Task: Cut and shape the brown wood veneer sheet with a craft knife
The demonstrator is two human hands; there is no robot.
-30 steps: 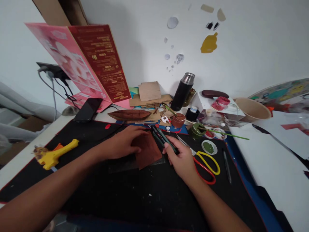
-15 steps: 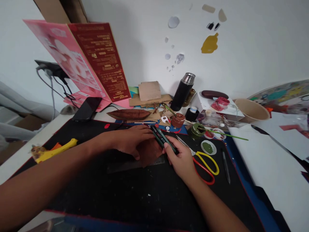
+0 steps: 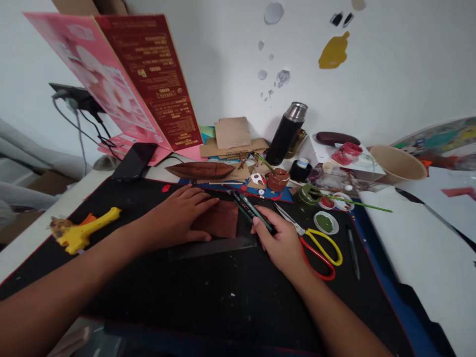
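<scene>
In the head view, got the left hand [image 3: 186,218] resting on a brown sheet [image 3: 222,220] mid-mat, with fingers fanned out and not clenched. Also got the right hand [image 3: 280,243] just right of that, wrapped around a dark green utility knife [image 3: 257,213]. Can spot a clear plastic strip [image 3: 213,249] along the sheet's near edge, scissors [image 3: 300,231] beside the right hand, a yellow glue gun [image 3: 80,235] off left, plus a black thermos [image 3: 284,136] at the far side.

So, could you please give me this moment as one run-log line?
left hand: laid on brown sheet | right hand: gripping utility knife | scissors: lying beside right hand
</scene>
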